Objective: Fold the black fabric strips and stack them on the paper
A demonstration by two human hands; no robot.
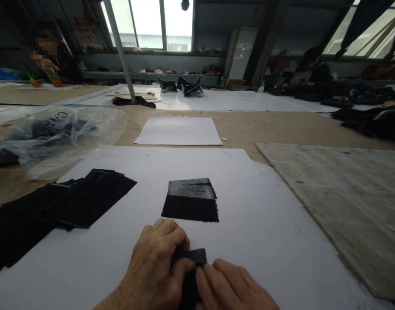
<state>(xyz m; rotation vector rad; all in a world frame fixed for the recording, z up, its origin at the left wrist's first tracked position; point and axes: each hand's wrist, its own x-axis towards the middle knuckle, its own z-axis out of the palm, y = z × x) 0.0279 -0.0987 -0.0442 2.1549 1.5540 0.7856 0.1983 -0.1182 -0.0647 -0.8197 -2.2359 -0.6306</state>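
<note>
A small black fabric piece [191, 286] lies on the white sheet [242, 245] close in front of me, and its top edge looks folded over. My left hand [160, 262] grips its left side, thumb pressed on the fold. From the right, my right hand [231, 286] pinches the same piece with bent fingertips. Just beyond my hands rests a short stack of black pieces [190, 209] with a greyish speckled band along the far part. To the left, many black fabric pieces [87, 198] are spread in an overlapping row. The lower end of the held piece is out of frame.
A clear plastic bag [64, 133] with dark contents sits at left. Farther off is another white sheet [181, 130]. A worn board [339, 189] lies at right. A metal pole [119, 51] rises behind. Two people are across the tables, beside dark material [374, 120].
</note>
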